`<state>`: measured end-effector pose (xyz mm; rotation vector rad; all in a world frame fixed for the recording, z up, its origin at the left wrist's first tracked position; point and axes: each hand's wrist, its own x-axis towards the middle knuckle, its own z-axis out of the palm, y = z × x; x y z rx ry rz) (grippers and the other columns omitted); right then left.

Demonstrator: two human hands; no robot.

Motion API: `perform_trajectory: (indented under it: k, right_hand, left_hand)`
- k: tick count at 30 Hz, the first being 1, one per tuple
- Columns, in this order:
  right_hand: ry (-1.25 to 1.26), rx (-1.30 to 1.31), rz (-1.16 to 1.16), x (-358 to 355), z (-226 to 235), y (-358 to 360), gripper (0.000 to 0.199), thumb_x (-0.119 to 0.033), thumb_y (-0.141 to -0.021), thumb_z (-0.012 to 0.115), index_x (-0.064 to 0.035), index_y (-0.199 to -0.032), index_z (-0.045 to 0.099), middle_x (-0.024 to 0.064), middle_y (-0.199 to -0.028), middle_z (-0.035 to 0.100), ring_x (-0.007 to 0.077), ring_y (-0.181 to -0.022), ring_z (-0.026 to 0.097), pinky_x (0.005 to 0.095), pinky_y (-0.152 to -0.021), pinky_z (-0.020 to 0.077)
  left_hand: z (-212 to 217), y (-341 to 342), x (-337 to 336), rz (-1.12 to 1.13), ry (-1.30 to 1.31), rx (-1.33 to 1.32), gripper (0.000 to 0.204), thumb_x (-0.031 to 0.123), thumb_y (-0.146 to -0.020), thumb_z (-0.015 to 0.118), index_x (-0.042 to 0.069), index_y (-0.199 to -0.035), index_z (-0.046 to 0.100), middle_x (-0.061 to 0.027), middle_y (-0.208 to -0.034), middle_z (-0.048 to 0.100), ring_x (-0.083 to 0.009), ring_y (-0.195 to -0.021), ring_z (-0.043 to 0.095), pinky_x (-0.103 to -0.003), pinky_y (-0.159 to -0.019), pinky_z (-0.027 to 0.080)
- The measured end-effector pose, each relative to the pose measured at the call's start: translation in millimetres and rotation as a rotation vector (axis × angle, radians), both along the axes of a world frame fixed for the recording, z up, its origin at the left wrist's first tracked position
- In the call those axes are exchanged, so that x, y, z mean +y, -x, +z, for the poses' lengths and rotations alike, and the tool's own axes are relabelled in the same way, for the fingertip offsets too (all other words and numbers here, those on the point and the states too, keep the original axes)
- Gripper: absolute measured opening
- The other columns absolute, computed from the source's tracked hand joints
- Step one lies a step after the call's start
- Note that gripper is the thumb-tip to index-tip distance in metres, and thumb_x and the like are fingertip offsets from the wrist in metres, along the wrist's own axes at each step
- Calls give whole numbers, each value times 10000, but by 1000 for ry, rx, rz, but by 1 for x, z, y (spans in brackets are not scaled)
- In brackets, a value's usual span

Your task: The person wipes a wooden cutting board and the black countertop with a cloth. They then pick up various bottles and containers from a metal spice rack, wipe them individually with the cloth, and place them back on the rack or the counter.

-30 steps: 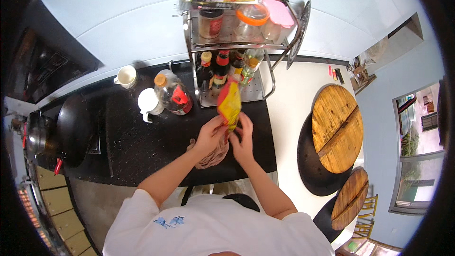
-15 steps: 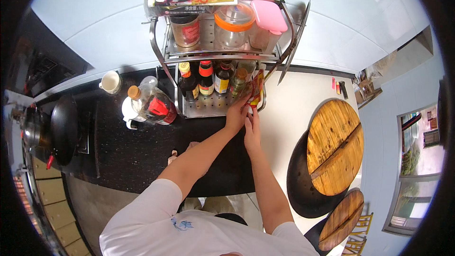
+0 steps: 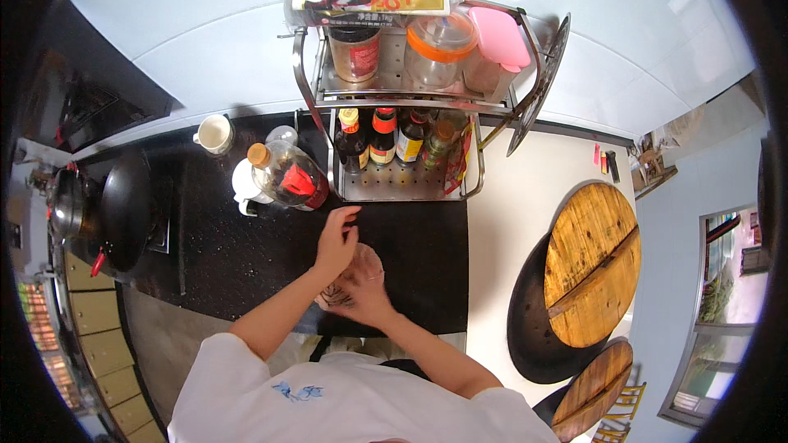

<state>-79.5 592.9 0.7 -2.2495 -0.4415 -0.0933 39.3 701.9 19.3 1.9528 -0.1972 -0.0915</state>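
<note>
Over the front of the black counter, my right hand (image 3: 365, 299) is closed on a clear, rounded container (image 3: 367, 264). Something darker shows through its lower left part, but I cannot make out what. My left hand (image 3: 335, 244) is just above and to the left of it, thumb and fingers apart and slightly curled, holding nothing. Beyond both hands, a red and yellow packet (image 3: 456, 166) stands upright at the right end of the lower rack shelf (image 3: 386, 184). Several sauce bottles (image 3: 382, 139) line up to its left.
A large corked bottle (image 3: 291, 176) and a white jug (image 3: 246, 183) stand left of the rack, with a white mug (image 3: 215, 134) behind. Jars, including an orange-lidded one (image 3: 441, 45), fill the upper shelf. A wok (image 3: 127, 213) sits far left; wooden lids (image 3: 591, 262) lie right.
Both hands have left the packet at the rack and come back toward me. The packet stays on the shelf, and my right hand is now on the clear container. The view has shifted slightly.
</note>
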Motion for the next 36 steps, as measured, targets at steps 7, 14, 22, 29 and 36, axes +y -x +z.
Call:
perform_trajectory:
  k: [7,14,22,29,36]
  right_hand:
    - [460,-66,41,8,-58,8,611,-388,-755,749,-295,-1327,556,24,-1438,445,322,-1408,332,724,-1016,246]
    - [421,194,-321,-61,-29,4,514,-183,-719,775,-229,-1206,617,50,-1255,540,305,-1274,466,609,-908,409]
    - [-174,277,-523,-119,29,48,503,-67,-652,740,-93,-1146,650,139,-1201,590,339,-1108,594,377,-938,500]
    - [-551,245,-543,-122,50,55,563,-25,-664,723,-58,-1211,591,133,-1210,580,279,-1134,590,356,-993,468]
    - [-664,-59,-568,-122,133,22,619,19,-755,716,-21,-1330,490,115,-1295,548,244,-1217,520,365,-1056,403]
  left_hand:
    - [109,-32,-23,-103,66,-366,309,-23,-889,598,21,-1196,599,-135,-1234,567,-253,-1073,591,-315,-864,495]
    - [192,-114,-110,71,95,-545,811,211,-802,796,-46,-1425,345,-234,-1390,435,-366,-1288,440,-425,-1086,361]
    - [195,-158,-171,370,5,-555,1034,320,-680,871,-82,-1430,284,-291,-1398,413,-447,-1301,395,-493,-1105,315]
    - [214,-151,-159,307,36,-451,972,268,-658,898,-24,-1413,359,-191,-1326,522,-331,-1216,537,-406,-1023,441]
    - [186,-83,-106,58,215,-575,960,158,-590,918,27,-1385,397,-181,-1315,481,-364,-1205,505,-408,-1006,441]
